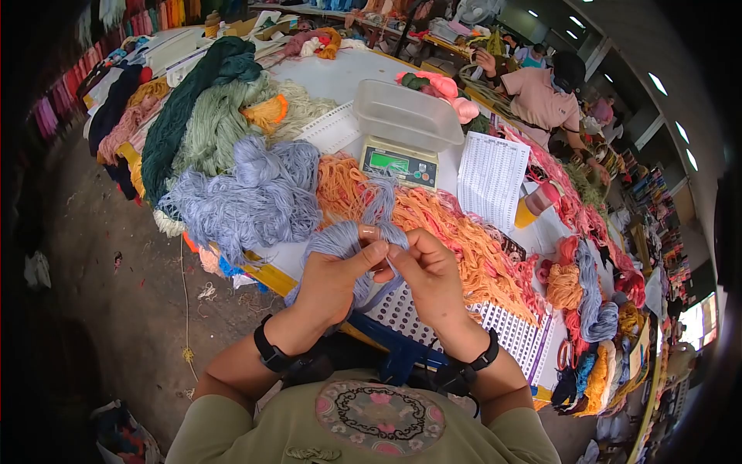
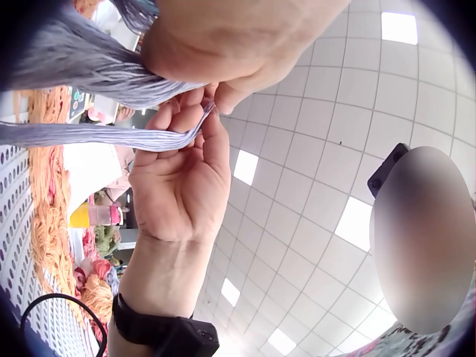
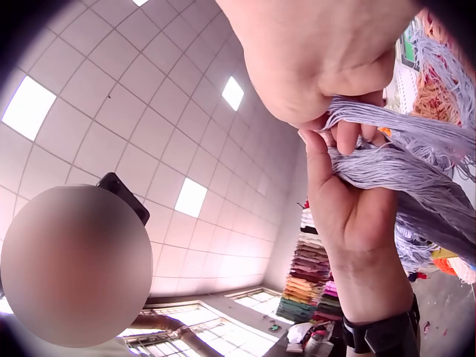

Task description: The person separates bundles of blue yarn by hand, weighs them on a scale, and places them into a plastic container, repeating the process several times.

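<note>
A skein of lavender-blue yarn (image 1: 337, 241) is held between both hands close to the body in the head view. My left hand (image 1: 334, 282) grips the thick bundle, strands running through its curled fingers. My right hand (image 1: 433, 282) pinches a thinner strand bundle (image 2: 97, 136), and the thumbs of both hands almost meet where the strands come together. In the right wrist view the thick yarn bundle (image 3: 394, 167) passes over the left palm. A large pile of the same lavender yarn (image 1: 239, 197) lies on the table to the left.
Orange yarn (image 1: 471, 255) spreads across the table beyond the hands. A digital scale (image 1: 398, 162) bears a clear plastic tub (image 1: 406, 112). Beside it lie a printed sheet (image 1: 492, 179) and a pink-lidded jar (image 1: 539, 199). A perforated white board (image 1: 510, 336) lies near the front edge. Another person (image 1: 541, 97) works across the table.
</note>
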The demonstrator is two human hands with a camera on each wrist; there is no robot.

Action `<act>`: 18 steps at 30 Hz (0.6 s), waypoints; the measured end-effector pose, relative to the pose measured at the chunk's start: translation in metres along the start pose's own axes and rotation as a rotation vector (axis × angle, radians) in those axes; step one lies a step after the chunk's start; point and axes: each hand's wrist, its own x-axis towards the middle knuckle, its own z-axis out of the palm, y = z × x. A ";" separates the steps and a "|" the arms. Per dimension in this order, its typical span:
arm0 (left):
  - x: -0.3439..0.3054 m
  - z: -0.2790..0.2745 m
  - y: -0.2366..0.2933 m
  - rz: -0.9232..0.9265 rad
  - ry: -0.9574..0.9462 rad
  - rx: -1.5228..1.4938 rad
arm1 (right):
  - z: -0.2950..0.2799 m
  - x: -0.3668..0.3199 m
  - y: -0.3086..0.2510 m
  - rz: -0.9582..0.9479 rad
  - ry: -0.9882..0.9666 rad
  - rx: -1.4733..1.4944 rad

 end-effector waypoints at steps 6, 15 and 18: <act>0.002 -0.005 -0.005 -0.015 0.012 -0.008 | 0.000 0.001 0.004 -0.004 0.013 -0.028; 0.005 -0.014 0.011 -0.076 0.001 -0.126 | -0.028 0.013 0.007 0.238 0.295 0.472; 0.007 -0.037 0.017 -0.213 -0.130 -0.438 | -0.060 0.022 0.000 0.208 0.249 0.369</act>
